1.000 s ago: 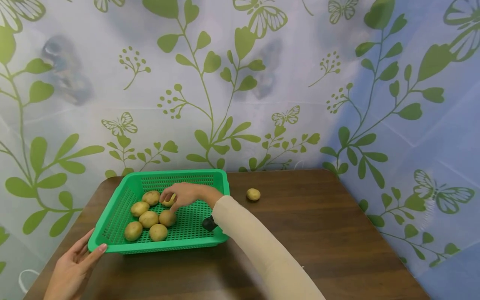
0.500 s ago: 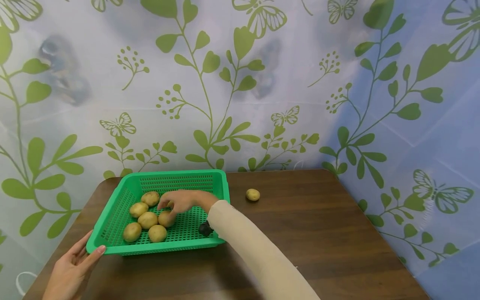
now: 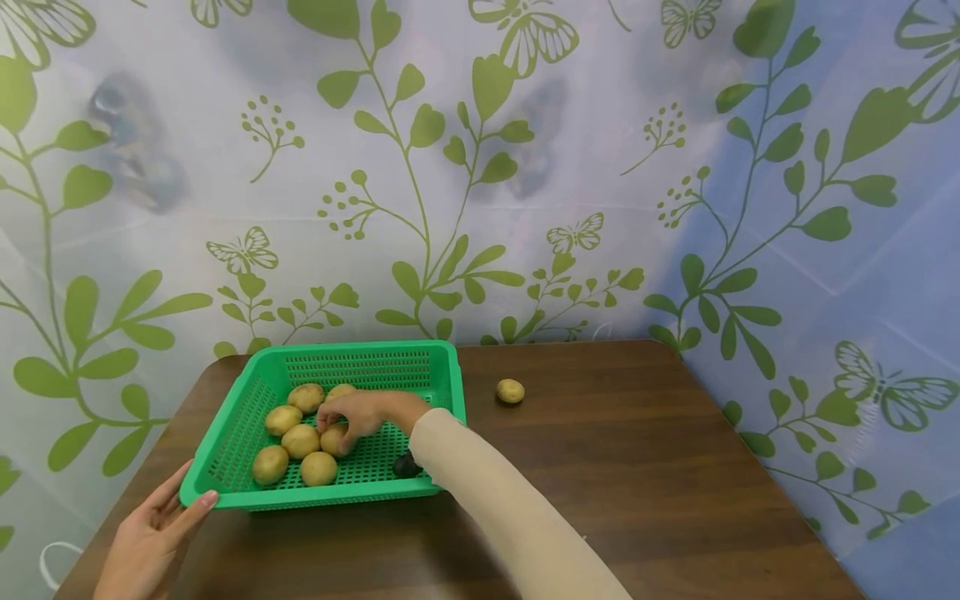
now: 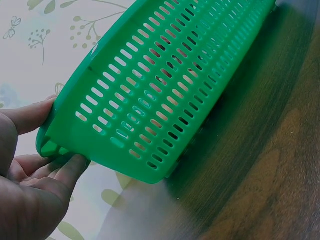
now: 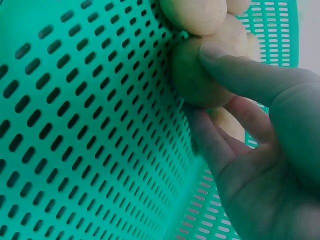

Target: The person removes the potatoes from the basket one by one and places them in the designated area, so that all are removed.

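A green perforated plastic basket (image 3: pixel 322 498) stands on the table with several potatoes inside, mostly in its left half. My left hand (image 3: pixel 146 537) grips the basket's near-left corner; in the left wrist view the thumb (image 4: pixel 35 115) lies on the rim and the other fingers are curled beneath it. Inside the basket, my right hand (image 3: pixel 362 412) holds a potato (image 5: pixel 195 75) between thumb and fingers. That potato touches its neighbours and sits low against the basket floor. Another potato (image 3: pixel 341 391) lies just behind my right hand, partly hidden by it.
A single potato (image 3: pixel 510 391) lies on the brown wooden table (image 3: pixel 637 467), right of the basket. Behind the table hangs a patterned curtain (image 3: pixel 480 208) with leaves and butterflies. A dark wrist strap piece (image 3: pixel 406 465) hangs under my right wrist.
My right hand has come down toward the near side, from above the potatoes onto the one it holds. The rear potato shows more now. My left hand keeps its grip on the corner.
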`<state>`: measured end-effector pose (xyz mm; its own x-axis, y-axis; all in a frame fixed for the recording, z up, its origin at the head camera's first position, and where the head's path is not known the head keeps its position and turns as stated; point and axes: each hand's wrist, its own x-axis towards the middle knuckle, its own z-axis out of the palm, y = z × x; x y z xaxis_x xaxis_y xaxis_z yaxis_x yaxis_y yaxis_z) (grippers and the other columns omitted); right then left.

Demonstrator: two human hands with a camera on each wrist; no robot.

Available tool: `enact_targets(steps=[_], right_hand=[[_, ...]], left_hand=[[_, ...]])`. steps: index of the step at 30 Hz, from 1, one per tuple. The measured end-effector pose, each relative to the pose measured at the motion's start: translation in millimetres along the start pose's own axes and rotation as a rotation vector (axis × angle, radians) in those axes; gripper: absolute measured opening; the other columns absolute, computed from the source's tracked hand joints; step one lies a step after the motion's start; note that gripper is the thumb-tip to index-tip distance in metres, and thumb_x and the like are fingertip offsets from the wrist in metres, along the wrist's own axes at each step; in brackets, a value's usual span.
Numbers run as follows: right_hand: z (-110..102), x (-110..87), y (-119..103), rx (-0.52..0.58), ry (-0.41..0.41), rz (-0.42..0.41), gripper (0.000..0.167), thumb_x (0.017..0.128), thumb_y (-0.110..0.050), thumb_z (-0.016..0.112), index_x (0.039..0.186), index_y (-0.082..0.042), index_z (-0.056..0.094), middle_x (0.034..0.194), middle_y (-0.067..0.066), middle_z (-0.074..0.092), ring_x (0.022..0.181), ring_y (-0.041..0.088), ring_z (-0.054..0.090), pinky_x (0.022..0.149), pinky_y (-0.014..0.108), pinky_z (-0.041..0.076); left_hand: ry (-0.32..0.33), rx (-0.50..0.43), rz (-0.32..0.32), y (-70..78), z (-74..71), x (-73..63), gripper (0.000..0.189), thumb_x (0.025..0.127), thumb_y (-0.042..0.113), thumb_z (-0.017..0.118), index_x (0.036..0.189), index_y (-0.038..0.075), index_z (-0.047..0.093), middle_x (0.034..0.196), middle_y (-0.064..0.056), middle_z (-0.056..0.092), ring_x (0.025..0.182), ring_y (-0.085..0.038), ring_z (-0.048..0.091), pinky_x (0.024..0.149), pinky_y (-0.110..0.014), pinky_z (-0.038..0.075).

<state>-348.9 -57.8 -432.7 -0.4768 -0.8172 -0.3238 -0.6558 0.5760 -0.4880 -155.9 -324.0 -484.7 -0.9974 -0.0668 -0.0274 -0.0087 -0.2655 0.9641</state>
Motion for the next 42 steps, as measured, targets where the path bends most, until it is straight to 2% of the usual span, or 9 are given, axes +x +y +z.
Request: enact_targets(steps=[7,13,20,25,30,33,37,39,42], right_hand=[[-1,-1.9,4,-0.075,-0.014,0.015,0.047,0.1,-0.023,0.074,0.145,-0.021,0.058,0.144,-0.008,0.054,0.133,0.003,0.047,0.104,0.013,0.039],[-10,-8.8,8,-0.032,-0.032,0.005,0.048,0.098,-0.02,0.076,0.143,-0.02,0.06,0.142,-0.007,0.055,0.132,0.004,0.048,0.103,0.015,0.04],[-21,-18.9,7,0.035,-0.031,-0.022,0.045,0.098,-0.014,0.075,0.14,-0.017,0.06,0.14,-0.005,0.055,0.13,0.005,0.049,0.102,0.015,0.041],[-27,-26.0,7,0.05,-0.017,-0.043,0.045,0.097,-0.013,0.077,0.139,-0.014,0.061,0.138,-0.004,0.057,0.127,0.006,0.05,0.1,0.015,0.042],[-32,-33.4,8,0.071,-0.019,-0.062,0.05,0.095,-0.011,0.078,0.142,-0.01,0.06,0.139,-0.002,0.058,0.127,0.007,0.051,0.1,0.015,0.043],[-36,-39.6,9,0.088,-0.029,-0.076,0.052,0.095,-0.009,0.078,0.143,-0.007,0.059,0.139,-0.002,0.058,0.127,0.008,0.051,0.1,0.016,0.043],[-42,-48.2,11,0.1,-0.015,-0.067,0.051,0.094,-0.009,0.079,0.141,-0.009,0.061,0.135,-0.005,0.059,0.124,0.007,0.052,0.098,0.017,0.045],[-45,-51.7,13,0.108,-0.006,-0.064,0.05,0.094,-0.008,0.079,0.14,-0.009,0.061,0.134,-0.005,0.058,0.123,0.008,0.052,0.097,0.018,0.047],[-49,-57.9,16,0.112,0.001,-0.069,0.048,0.094,-0.008,0.079,0.139,-0.008,0.061,0.134,-0.003,0.057,0.125,0.009,0.051,0.096,0.018,0.048]], left_hand=[[0.004,0.003,0.0,-1.7,0.5,-0.3,0.08,0.105,-0.001,0.06,0.164,0.0,0.007,0.122,0.018,0.066,0.11,0.002,0.064,0.089,-0.018,0.055],[-0.009,-0.018,0.032,-3.3,0.1,0.3,0.075,0.105,-0.003,0.059,0.166,0.011,0.017,0.124,0.016,0.066,0.112,0.001,0.064,0.09,-0.018,0.055],[-0.031,-0.051,0.063,-4.4,-0.1,1.0,0.055,0.104,-0.006,0.058,0.142,0.034,0.06,0.125,0.013,0.067,0.113,-0.002,0.064,0.09,-0.02,0.056],[-0.014,-0.044,0.032,-3.4,-1.2,0.1,0.057,0.104,-0.004,0.059,0.147,0.033,0.055,0.124,0.014,0.067,0.112,-0.001,0.065,0.089,-0.019,0.056],[-0.013,-0.05,0.028,-3.2,-1.3,0.0,0.054,0.104,-0.004,0.059,0.141,0.035,0.06,0.123,0.014,0.068,0.111,-0.001,0.065,0.09,-0.02,0.056],[-0.009,-0.037,0.017,-3.0,-1.4,-0.5,0.063,0.104,-0.003,0.06,0.155,0.031,0.045,0.123,0.016,0.067,0.111,0.0,0.065,0.09,-0.019,0.056],[-0.009,-0.009,0.002,-1.9,-0.9,-0.3,0.079,0.105,-0.001,0.06,0.166,0.006,0.01,0.123,0.018,0.066,0.111,0.002,0.064,0.09,-0.018,0.055],[-0.015,-0.007,0.005,-1.2,-0.6,0.4,0.08,0.105,-0.001,0.059,0.163,-0.002,0.004,0.124,0.018,0.065,0.111,0.002,0.063,0.09,-0.018,0.055],[-0.015,-0.004,0.003,-0.8,-0.5,0.3,0.081,0.105,-0.001,0.059,0.163,-0.004,0.002,0.123,0.019,0.066,0.111,0.002,0.064,0.09,-0.018,0.055]])
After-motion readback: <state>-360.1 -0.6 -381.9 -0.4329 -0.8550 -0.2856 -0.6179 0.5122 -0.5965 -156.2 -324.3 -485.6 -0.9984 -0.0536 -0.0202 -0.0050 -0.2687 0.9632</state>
